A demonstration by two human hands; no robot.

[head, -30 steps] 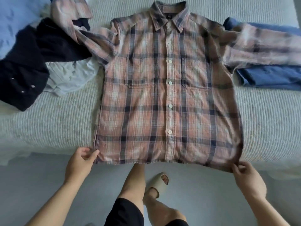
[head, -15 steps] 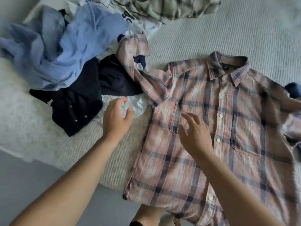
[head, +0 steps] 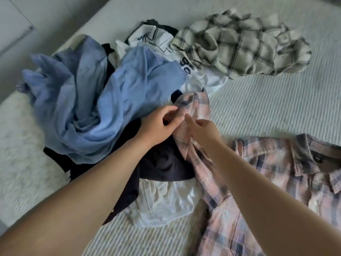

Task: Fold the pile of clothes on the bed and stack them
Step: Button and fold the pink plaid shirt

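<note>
Pink plaid shirt lies buttoned and face up on the ribbed bed cover, collar at the far end; its body is flat, but one sleeve trails away from the collar onto the heap of unfolded clothes. Left hand pinches the cuff end of that sleeve between thumb and fingertips. Right hand sits just beside it on the same sleeve, fingers bent toward the fabric; whether they have actually closed on it cannot be told through the motion blur. Judged step: freeing the sleeve from the heap so it can be laid across the shirt for the first fold. Risks: the sleeve rests on a dark navy garment, so a quick pull could drag that garment, or the white one below it, onto the flat shirt; a one-sided tug could also skew the shirt body and undo its smoothing, since only the cuff end is held. A twisted sleeve would fold lumpy. Surroundings, all placed from the shirt collar: light blue garments bunched beyond the sleeve and farthest out to the left; a white printed tee behind those; a grey-and-cream plaid shirt crumpled well apart, further up the bed. The navy and white garments crowd the shirt's sleeve side, leaving little free cover there for folding.
</note>
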